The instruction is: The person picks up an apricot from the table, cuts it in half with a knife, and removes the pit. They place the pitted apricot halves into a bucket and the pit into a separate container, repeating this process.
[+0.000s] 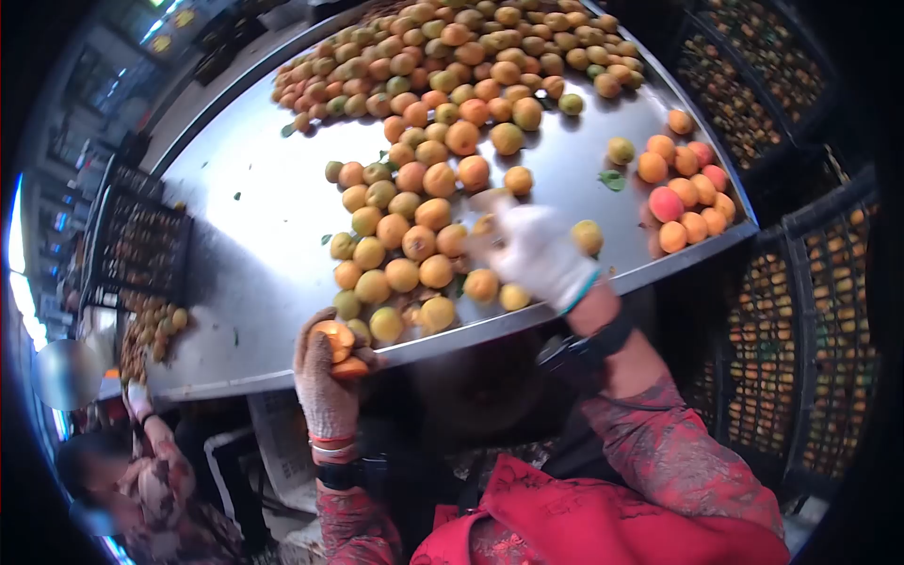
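My left hand [325,381], in a soiled knit glove, is closed round orange apricot pieces [341,347] that look split open, at the table's near edge. My right hand [532,250], in a white glove with brown fingertips, reaches over the near side of the fruit; its fingers are blurred and what they hold, if anything, cannot be made out. Between the hands lie yellow-orange apricots [402,275] in a loose group that joins a large heap [461,71] farther back. A single yellow apricot [586,237] lies just right of my right hand.
The metal table [273,273] has a raised rim. Ripe orange and red apricots [683,191] lie at its right corner, beside a green leaf [612,180]. Crates of fruit [761,348] stand at right. A black crate [141,235] and a co-worker [155,471] are at left.
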`<state>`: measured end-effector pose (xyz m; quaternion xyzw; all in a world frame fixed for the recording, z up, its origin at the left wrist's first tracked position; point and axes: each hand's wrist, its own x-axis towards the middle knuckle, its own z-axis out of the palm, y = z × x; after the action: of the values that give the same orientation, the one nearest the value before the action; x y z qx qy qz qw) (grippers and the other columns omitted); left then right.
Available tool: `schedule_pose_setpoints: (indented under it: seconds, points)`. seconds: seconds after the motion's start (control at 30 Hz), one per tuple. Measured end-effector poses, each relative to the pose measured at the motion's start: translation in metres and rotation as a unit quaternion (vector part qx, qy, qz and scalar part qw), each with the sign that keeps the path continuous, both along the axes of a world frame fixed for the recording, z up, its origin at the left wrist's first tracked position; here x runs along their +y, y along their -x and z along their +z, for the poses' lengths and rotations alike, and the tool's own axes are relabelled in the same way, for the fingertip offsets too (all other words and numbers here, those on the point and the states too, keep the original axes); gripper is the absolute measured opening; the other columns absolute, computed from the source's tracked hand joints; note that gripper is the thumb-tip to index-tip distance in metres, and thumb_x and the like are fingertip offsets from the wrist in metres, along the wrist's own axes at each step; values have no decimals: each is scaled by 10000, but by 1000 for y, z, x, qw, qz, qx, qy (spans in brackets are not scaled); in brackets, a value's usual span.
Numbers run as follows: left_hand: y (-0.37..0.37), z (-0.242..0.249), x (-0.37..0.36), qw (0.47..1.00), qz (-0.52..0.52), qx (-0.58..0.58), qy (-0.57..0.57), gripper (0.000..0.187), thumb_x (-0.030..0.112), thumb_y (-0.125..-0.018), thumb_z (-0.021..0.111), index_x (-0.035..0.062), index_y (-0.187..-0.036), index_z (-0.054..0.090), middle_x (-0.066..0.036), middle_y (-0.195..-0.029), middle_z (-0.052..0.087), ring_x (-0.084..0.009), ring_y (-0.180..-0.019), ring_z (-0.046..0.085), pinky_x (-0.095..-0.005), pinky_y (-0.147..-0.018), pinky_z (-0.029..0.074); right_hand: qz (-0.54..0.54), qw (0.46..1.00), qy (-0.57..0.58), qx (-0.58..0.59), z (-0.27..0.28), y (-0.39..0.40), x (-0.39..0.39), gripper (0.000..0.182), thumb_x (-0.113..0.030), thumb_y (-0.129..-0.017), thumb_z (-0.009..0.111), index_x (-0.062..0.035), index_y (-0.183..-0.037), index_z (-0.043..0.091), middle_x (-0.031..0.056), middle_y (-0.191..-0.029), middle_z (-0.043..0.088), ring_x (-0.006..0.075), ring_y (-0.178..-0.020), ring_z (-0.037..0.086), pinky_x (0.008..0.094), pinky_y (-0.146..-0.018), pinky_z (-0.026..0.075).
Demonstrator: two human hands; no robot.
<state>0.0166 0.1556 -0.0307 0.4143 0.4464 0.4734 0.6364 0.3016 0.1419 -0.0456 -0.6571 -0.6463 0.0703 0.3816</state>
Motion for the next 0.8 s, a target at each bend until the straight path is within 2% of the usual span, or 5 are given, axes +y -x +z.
schedule_pose_setpoints:
  seconds: [0.2, 0.37, 0.43, 0.57, 0.8]
  points:
    - [124, -9, -16, 973, 165, 153, -49, 275, 187, -994, 524, 19, -1210, 557, -87, -891, 597, -161, -702, 613, -266, -629, 552, -160, 966, 179, -93, 0, -72, -31, 349, -324, -816, 682, -9, -959, 636, 227, -854, 677, 389, -858, 661, 465, -743, 507]
    - [208, -54, -24, 927, 263, 269, 1, 256, 185, -977, 551, 15, -1165, 586, -62, -974, 614, -152, -852, 596, -286, -738, 530, -155, 928, 325, -98, 2, -92, -49, 505, -481, -791, 664, -18, -993, 666, 239, -936, 679, 403, -928, 648, 466, -823, 501]
    - [234, -75, -18, 884, 249, 382, -101, 246, 145, -952, 577, -3, -1147, 596, -55, -1024, 620, -135, -935, 574, -276, -822, 502, -143, 913, 372, -86, -6, -93, -46, 555, -523, -814, 638, -4, -1010, 665, 252, -1005, 677, 415, -986, 636, 472, -885, 488]
    - [158, -28, 2, 916, 225, 311, -119, 231, 84, -922, 604, -27, -1125, 623, -63, -1050, 632, -150, -968, 563, -281, -925, 455, -83, 931, 355, -17, -16, -93, -41, 548, -480, -795, 670, 21, -1018, 656, 266, -990, 673, 418, -979, 639, 463, -881, 490]
    - [17, 4, 49, 977, 34, 162, -138, 235, 54, -938, 594, -25, -1158, 618, -85, -1019, 656, -155, -930, 629, -264, -861, 497, -14, 937, 347, -27, -10, -49, -19, 442, -400, -777, 682, -23, -999, 614, 216, -903, 683, 406, -923, 646, 473, -831, 499]
